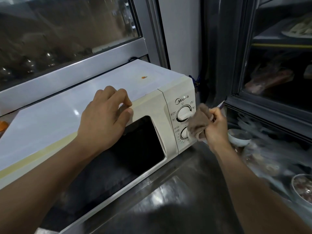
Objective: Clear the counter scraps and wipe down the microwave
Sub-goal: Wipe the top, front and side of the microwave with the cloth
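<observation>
- Dim indoor light greets you; a soft glare spot shines on the microwave (70, 115) top.
- The steel counter (177, 191) throws back smeared reflections.
- Your bowls (238, 137) at right dissolve in motion blur.
- Wide-angle distortion bends the window frame (72, 65); the glass beyond is murky.

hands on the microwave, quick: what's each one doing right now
Left hand: holds nothing, rests on the microwave top front edge, fingers loosely bent.
Right hand: grips a brown cloth against the control knobs.
</observation>
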A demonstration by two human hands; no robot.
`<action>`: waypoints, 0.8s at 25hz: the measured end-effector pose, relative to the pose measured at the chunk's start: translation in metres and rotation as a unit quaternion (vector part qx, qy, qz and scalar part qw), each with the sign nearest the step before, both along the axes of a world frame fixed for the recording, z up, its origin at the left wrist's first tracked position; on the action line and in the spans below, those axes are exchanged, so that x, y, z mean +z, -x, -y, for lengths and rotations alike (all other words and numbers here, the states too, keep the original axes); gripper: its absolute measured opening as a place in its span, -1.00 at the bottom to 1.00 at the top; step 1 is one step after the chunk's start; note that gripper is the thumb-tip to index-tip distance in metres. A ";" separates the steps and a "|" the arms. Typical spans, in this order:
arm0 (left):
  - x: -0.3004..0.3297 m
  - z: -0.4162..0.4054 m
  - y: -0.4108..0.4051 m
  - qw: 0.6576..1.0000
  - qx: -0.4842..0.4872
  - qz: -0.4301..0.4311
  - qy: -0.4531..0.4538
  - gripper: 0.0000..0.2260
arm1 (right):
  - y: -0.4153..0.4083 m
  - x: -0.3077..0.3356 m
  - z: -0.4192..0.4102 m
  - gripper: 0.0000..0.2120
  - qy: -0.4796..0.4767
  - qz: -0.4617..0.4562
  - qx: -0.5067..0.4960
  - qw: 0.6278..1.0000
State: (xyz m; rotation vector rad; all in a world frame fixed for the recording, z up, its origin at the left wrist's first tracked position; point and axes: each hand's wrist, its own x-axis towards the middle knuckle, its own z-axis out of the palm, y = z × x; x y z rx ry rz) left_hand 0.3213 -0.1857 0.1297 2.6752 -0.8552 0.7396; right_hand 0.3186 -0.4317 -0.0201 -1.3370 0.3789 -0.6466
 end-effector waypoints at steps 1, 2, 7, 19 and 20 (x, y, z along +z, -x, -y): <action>0.000 0.000 0.000 1.000 0.001 0.001 -0.001 -0.79 | 0.002 -0.005 -0.006 -0.70 -0.002 -0.022 -0.019 1.000; 0.000 0.001 0.001 1.000 0.003 0.002 -0.004 -0.78 | 0.003 -0.005 -0.012 -0.71 0.010 -0.031 -0.047 0.998; 0.000 0.001 0.000 1.000 0.008 0.006 -0.006 -0.79 | 0.015 0.014 -0.064 -0.85 0.140 0.032 -0.174 0.974; -0.001 0.000 0.001 1.000 0.007 0.012 -0.005 -0.78 | 0.002 0.009 -0.025 -0.78 0.089 -0.034 -0.146 0.985; -0.001 0.000 0.001 1.000 0.007 0.013 -0.005 -0.79 | 0.002 0.010 -0.029 -0.79 0.098 -0.040 -0.166 0.980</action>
